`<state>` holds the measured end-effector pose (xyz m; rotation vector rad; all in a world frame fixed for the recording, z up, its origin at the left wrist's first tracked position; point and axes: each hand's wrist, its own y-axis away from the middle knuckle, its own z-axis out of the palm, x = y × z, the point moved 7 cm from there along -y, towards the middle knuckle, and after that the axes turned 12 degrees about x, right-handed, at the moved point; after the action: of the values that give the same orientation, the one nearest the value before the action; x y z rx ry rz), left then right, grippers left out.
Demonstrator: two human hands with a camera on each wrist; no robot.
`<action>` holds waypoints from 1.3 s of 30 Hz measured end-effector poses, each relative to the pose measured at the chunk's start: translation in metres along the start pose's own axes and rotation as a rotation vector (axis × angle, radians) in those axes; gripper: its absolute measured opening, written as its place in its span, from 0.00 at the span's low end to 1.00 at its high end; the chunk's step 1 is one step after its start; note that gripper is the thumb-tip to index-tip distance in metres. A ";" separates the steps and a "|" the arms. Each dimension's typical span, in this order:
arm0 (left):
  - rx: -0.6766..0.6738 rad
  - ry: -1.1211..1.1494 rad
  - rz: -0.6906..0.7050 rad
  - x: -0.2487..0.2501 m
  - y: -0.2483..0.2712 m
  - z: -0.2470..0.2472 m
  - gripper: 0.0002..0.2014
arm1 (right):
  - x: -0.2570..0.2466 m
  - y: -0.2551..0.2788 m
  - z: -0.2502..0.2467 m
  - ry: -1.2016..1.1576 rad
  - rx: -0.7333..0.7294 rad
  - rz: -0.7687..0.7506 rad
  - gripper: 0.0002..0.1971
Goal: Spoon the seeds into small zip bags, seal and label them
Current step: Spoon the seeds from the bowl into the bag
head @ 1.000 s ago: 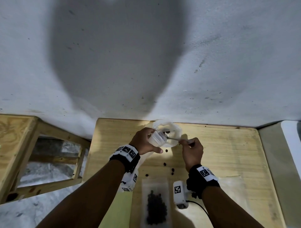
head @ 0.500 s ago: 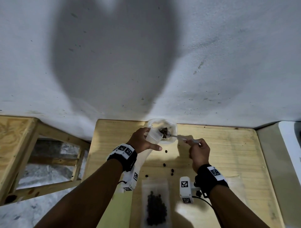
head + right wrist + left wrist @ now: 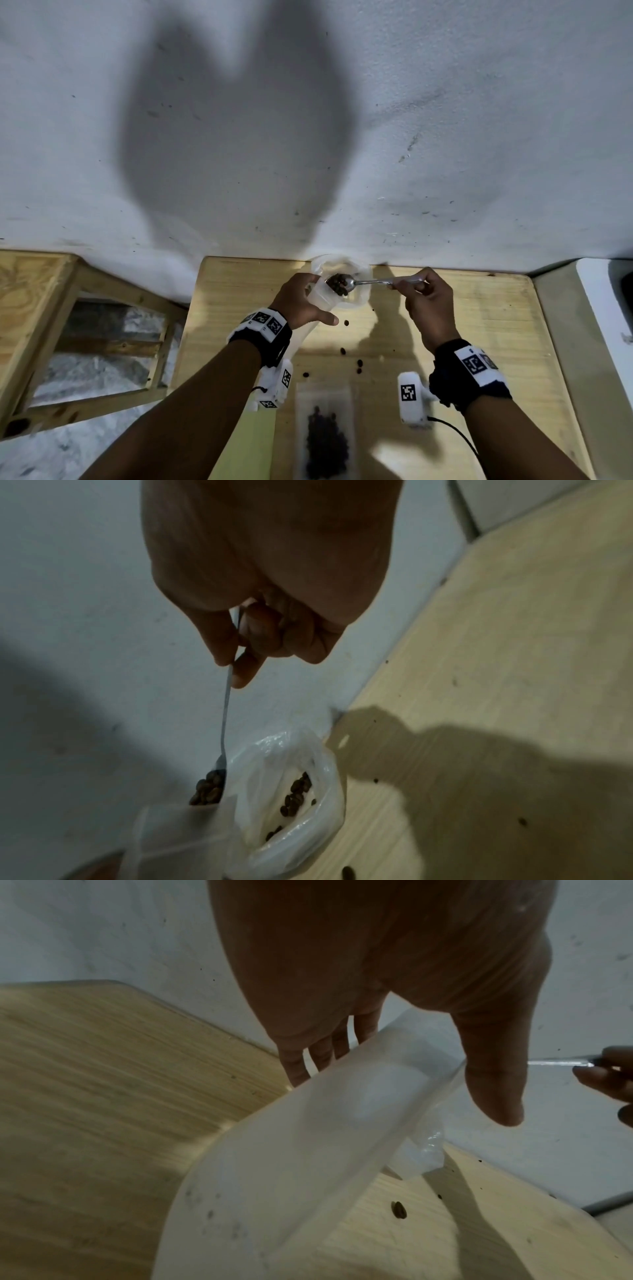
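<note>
At the frame's lower centre, the left hand (image 3: 301, 305) pinches an empty zip bag (image 3: 308, 1137) open while the right hand (image 3: 428, 305) grips a spoon (image 3: 346, 282) of seeds (image 3: 207, 791) at its mouth; one filled bag (image 3: 325, 435) lies on the surface (image 3: 479, 325), unlabelled.

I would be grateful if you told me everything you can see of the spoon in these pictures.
The spoon is slim, shiny and metallic-looking, with a long thin handle and a small oval bowl. The bowl carries a heap of dark brown seeds. The right hand pinches the handle end between thumb and fingers. It lies roughly level, bowl toward the left hand, at the open mouth of the small clear zip bag which that hand holds.
</note>
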<state>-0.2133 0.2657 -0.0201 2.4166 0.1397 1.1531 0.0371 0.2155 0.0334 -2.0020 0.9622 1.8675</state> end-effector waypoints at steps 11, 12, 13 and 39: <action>0.004 0.040 -0.051 -0.007 -0.004 -0.003 0.53 | 0.014 -0.003 -0.014 0.157 0.223 -0.103 0.13; 0.000 0.043 -0.057 -0.008 -0.005 -0.003 0.53 | 0.019 0.000 -0.012 0.186 0.235 -0.098 0.12; -0.005 0.042 -0.061 -0.008 -0.006 -0.002 0.53 | 0.023 0.003 -0.009 0.212 0.247 -0.102 0.11; -0.120 0.113 -0.071 -0.020 0.000 0.013 0.52 | 0.123 0.029 0.045 -0.048 0.260 0.586 0.15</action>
<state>-0.2159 0.2551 -0.0412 2.2255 0.1849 1.2298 -0.0200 0.1833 -0.0831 -1.6227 1.8201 1.9019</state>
